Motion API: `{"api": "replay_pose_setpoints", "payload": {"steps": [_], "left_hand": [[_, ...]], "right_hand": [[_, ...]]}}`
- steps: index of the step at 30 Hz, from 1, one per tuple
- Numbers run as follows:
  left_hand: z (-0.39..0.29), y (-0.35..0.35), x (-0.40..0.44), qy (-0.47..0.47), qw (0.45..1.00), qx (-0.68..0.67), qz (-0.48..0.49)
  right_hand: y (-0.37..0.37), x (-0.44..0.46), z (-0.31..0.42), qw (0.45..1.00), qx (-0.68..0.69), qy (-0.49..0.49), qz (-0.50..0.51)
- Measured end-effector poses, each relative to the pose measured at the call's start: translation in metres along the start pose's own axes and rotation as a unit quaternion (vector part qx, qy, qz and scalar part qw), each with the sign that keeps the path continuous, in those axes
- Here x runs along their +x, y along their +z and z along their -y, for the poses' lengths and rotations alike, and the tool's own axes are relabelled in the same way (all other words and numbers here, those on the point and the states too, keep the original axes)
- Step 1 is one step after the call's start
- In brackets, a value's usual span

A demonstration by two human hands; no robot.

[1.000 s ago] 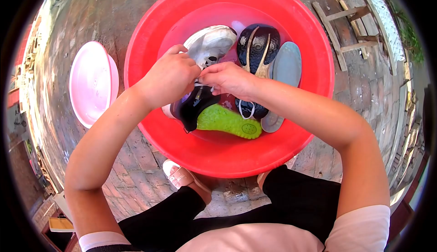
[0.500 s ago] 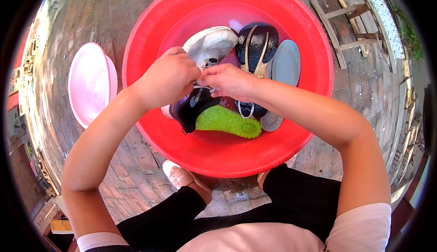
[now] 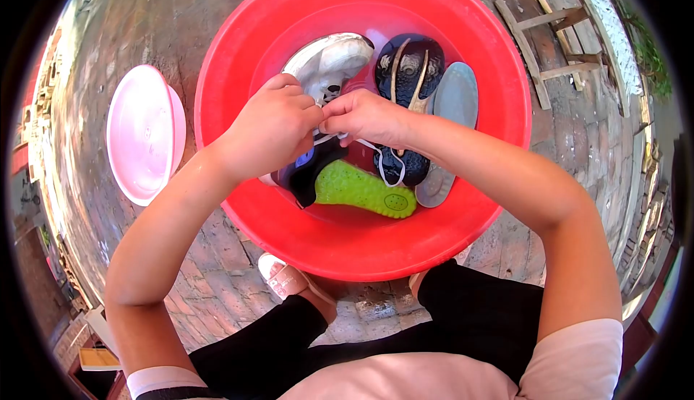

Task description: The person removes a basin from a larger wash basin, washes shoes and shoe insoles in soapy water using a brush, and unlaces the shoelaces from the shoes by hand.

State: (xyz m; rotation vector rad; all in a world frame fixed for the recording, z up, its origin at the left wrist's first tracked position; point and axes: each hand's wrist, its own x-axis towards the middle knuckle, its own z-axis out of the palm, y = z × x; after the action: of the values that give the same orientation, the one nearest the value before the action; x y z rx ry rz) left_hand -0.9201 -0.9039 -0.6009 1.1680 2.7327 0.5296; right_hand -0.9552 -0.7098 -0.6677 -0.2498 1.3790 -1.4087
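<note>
Both hands meet over a white and black shoe (image 3: 334, 61) in the red basin (image 3: 289, 244). My left hand (image 3: 277, 126) is closed, with its fingertips at a white shoelace (image 3: 391, 171). My right hand (image 3: 367, 119) pinches that lace close beside the left fingertips; a loop of it trails to the right. Most of the lacing is hidden under my fingers. A bright green shoe sole or insole (image 3: 365, 190) lies below the hands, against a black shoe part (image 3: 307, 183). Right of them are a dark sole with tan strips (image 3: 410, 74) and a grey-blue insole (image 3: 456, 96).
Water stands in the basin around the shoes. A pink basin (image 3: 147, 136) is on the brick paving (image 3: 210, 255) to the left. A wooden frame (image 3: 531, 56) lies at the upper right. My sandalled foot (image 3: 285, 281) is close to the basin's near edge.
The shoelace loop hangs longer to the right. My right hand has shifted slightly up and right, and the white shoe sits a little higher and further left.
</note>
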Motion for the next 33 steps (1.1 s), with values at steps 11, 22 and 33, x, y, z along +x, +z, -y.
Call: {"api": "replay_pose_setpoints", "payload": {"steps": [11,22,33], "left_hand": [[0.002,0.008,-0.010,-0.042,0.998,-0.031,-0.039],[-0.034,0.013,-0.029,-0.242,0.969,-0.014,-0.034],[-0.077,0.019,-0.028,-0.305,0.948,-0.015,-0.093]], "right_hand": [[0.004,-0.001,0.004,0.999,-0.031,0.025,-0.022],[0.009,0.003,0.007,0.997,-0.034,0.020,-0.071],[0.010,0.009,0.007,0.996,0.005,-0.018,-0.089]]}}
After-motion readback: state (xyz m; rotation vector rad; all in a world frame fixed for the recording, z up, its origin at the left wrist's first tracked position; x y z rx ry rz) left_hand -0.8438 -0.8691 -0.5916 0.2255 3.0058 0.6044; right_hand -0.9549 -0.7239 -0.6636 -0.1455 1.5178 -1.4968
